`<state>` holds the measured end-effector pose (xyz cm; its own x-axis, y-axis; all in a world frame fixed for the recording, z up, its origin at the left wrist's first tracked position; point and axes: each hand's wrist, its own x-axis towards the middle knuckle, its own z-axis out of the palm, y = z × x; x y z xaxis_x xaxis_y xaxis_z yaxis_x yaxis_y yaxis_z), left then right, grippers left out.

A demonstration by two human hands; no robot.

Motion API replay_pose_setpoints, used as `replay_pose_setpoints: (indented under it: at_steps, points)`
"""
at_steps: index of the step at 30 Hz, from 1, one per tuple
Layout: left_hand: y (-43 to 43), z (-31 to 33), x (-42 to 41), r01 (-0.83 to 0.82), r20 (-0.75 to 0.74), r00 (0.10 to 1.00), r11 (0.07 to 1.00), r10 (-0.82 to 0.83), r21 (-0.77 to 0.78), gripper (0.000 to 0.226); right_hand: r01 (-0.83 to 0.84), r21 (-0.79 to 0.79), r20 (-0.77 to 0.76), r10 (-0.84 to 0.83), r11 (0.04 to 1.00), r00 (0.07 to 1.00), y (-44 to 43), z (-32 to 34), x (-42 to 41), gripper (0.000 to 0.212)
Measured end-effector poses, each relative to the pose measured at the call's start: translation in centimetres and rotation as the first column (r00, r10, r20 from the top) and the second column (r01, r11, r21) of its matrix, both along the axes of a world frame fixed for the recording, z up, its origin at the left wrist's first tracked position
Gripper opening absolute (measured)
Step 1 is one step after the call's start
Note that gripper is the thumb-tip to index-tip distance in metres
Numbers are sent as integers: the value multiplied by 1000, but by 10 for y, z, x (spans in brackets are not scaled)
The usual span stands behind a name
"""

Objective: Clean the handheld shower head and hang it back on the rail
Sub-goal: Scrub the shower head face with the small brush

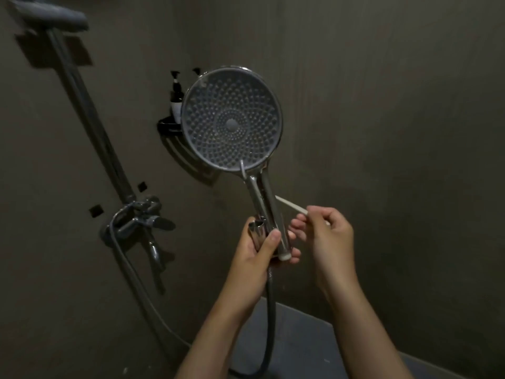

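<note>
A person held the shower head (231, 120) up in a dim shower stall, its round nozzle face turned to the camera above a chrome handle. The left hand (255, 255) was wrapped round the handle's lower end, thumb across the front, just above where the hose (270, 310) joined and dropped in a loop toward the floor (287, 337). The right hand (328, 231), just beside it, pinched a thin white stick (291, 205) between thumb and fingers. Its tip pointed at the handle, though whether it touched could not be told. The head was off the rail (90, 116), which ran up the wall well to the left, from the tap (142, 220) to a blurred fitting (49, 16) at the top. Behind the head sat a corner shelf (168, 128) with two pump bottles (176, 101) — the head's rim hid part of the shelf and most of the second bottle.
</note>
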<state>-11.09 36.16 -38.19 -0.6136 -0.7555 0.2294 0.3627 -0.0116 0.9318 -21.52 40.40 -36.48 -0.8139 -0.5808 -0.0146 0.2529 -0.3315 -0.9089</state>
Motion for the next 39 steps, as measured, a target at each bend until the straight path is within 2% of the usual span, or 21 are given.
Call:
replay_pose_setpoints:
  at_steps: [7,11,14,17,22,27,33,39]
  points:
    - [99,-8,0,101,31,994,995,-101,13,31,44,-2,135,-43,999,990,112,-1,14,7]
    - [155,-14,-13,180,26,983,984,-180,8,29,110,-1,145,-109,994,983,175,-5,9,9]
    - [195,-26,-23,239,49,970,971,-240,11,27,166,35,122,-169,985,978,226,-12,7,8]
    - [230,-37,-33,284,68,956,958,-286,43,41,217,59,95,-221,974,970,269,-21,9,7]
    - [278,-50,-39,397,61,914,916,-401,60,29,325,122,-28,-324,938,946,319,-36,20,5]
    - [312,-59,-40,454,112,882,889,-458,63,24,409,133,-2,-412,903,911,355,-52,21,4]
    - [326,-77,-39,490,98,855,856,-508,167,38,439,208,-67,-435,874,898,362,-74,20,7]
    - [310,-99,-10,501,120,827,818,-549,284,45,272,206,1,-278,940,961,358,-95,31,9]
